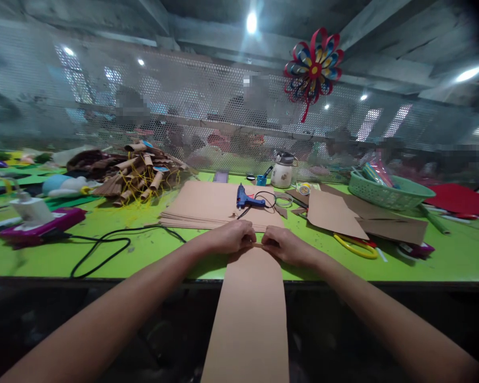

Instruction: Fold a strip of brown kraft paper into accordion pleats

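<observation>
A long brown paper sheet (251, 308) reaches from the green table down over its front edge toward me. Its far edge is bent into a narrow fold. My left hand (239, 236) pinches that edge on the left, and my right hand (284, 246) pinches it on the right, a small gap apart. Just beyond them lies a stack of brown paper sheets (199, 205). A blue glue gun (245, 198) rests on the stack with its dark cord looping to the right.
Left are brown paper rolls (143, 173) with yellow string and a purple power strip (43, 226) with a black cable. At right stand a green basket (391, 190), loose sheets (335, 213) and yellow-handled scissors (355, 247). A jar (282, 173) stands behind. A paper flower (314, 69) hangs above.
</observation>
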Motion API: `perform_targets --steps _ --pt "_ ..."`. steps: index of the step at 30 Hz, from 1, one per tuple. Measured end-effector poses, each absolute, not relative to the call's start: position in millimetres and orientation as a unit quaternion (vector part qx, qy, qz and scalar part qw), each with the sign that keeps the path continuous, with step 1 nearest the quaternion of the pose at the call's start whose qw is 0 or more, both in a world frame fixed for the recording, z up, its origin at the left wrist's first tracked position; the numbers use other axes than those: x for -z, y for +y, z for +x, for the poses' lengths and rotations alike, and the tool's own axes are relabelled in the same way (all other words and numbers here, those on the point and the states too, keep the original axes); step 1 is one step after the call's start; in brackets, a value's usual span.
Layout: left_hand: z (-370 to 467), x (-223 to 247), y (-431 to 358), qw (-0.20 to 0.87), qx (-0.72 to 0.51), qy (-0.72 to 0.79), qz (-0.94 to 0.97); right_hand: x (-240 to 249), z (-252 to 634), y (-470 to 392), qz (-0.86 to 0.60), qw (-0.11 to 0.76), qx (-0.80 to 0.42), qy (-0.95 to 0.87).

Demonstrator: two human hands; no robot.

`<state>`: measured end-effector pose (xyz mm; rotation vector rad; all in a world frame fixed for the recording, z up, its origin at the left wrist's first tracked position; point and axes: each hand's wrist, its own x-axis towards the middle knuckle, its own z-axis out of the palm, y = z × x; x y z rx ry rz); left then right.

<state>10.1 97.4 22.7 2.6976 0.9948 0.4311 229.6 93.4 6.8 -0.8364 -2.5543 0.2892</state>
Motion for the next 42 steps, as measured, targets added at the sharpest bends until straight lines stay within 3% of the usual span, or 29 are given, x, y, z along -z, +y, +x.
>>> perform_targets --steps 13,28,33,38,42 --pt "3 -20 89 -0.03 -0.149 0.28 0.948 -6 232 78 -0.282 0.163 0.082 -0.942" --pt "-2 -28 57 -0.109 -0.117 0.239 0.958 -8 239 69 -0.246 0.123 0.15 -0.95" --pt "-1 -34 67 -0.019 -0.132 0.29 0.948 -7 237 65 -0.242 0.117 0.178 -0.947" --pt "16 -46 92 0.13 -0.129 0.401 0.898 -2 239 63 -0.243 0.171 0.184 -0.937" --pt "19 -50 98 0.218 -0.115 0.406 0.88 0 241 60 -0.243 0.199 0.199 -0.928"
